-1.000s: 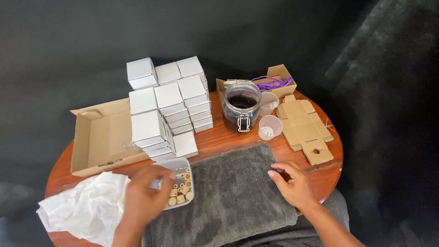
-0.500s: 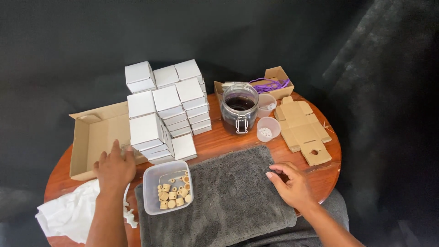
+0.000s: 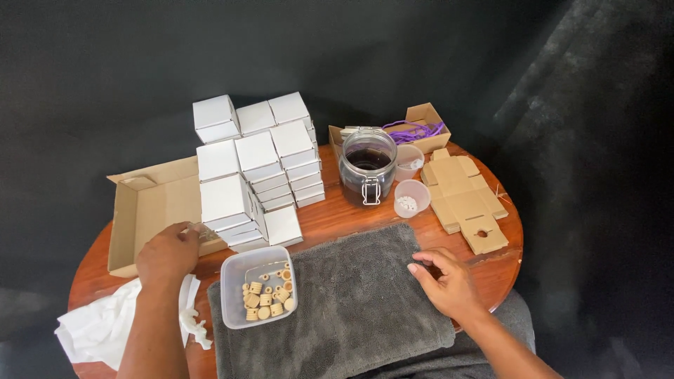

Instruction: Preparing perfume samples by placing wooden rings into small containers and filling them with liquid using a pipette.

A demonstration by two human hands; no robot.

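My left hand (image 3: 167,254) reaches to the front edge of the open cardboard box (image 3: 144,210), fingers curled by the lowest white boxes (image 3: 226,202) of the stack; I cannot see anything in it. My right hand (image 3: 449,282) rests flat on the right side of the grey towel (image 3: 351,302), fingers slightly apart, holding nothing. A clear plastic tub (image 3: 258,286) of small wooden beads sits on the towel's left edge, between my hands.
A glass clip-top jar (image 3: 367,167) of dark liquid stands behind the towel, with two small plastic cups (image 3: 411,198) beside it. Flat brown cardboard blanks (image 3: 463,200) lie at right, a small box with purple cord (image 3: 415,130) behind. Crumpled white paper (image 3: 105,326) lies front left.
My left hand left the bead tub, passed over the white paper and moved up to the cardboard box's front edge. My right hand stayed on the towel.
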